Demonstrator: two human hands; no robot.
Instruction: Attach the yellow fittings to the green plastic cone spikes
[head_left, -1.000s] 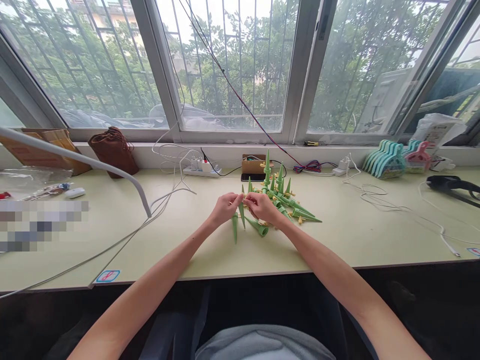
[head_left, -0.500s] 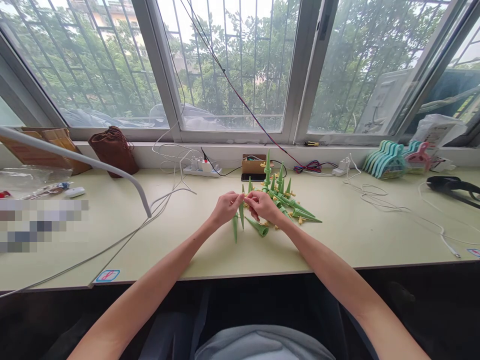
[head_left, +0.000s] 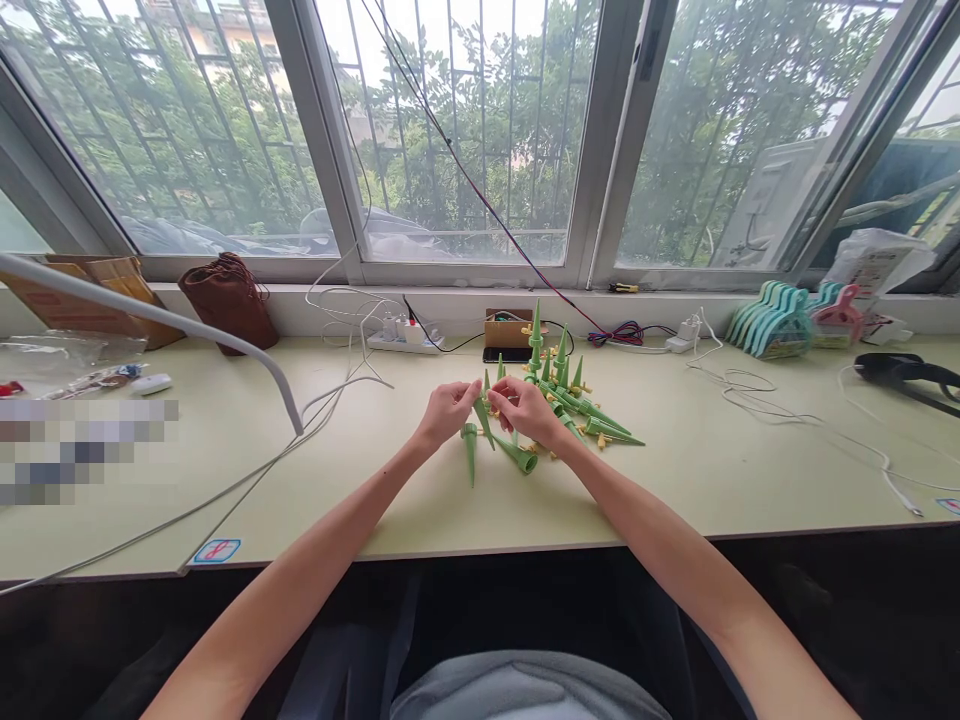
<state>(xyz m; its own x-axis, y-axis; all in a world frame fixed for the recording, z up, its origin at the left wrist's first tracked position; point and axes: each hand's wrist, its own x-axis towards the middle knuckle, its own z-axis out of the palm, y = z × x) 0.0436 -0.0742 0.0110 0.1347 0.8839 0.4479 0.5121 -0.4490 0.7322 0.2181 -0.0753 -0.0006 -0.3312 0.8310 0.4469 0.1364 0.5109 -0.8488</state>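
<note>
My left hand [head_left: 448, 411] and my right hand [head_left: 527, 410] meet over the pale green desk [head_left: 375, 490], both pinched on one green plastic cone spike [head_left: 484, 421] with a small yellow fitting at its top. The spike tilts, tip pointing down toward me. Beside it one loose green spike [head_left: 469, 455] lies on the desk, and another [head_left: 519, 455] lies under my right hand. A pile of several more green spikes with yellow fittings [head_left: 574, 402] sits just behind and right of my right hand, some standing upright.
A white lamp arm [head_left: 172, 318] and white cables [head_left: 330, 400] cross the left of the desk. A brown pouch [head_left: 229, 300], power strip [head_left: 405, 340] and small cardboard box [head_left: 506, 330] line the window sill. Teal hangers [head_left: 776, 318], more cables and black glasses [head_left: 904, 368] lie at right.
Both hands have lifted slightly and the held spike has tilted, its tip swinging to the right. The loose spikes and the pile have not moved.
</note>
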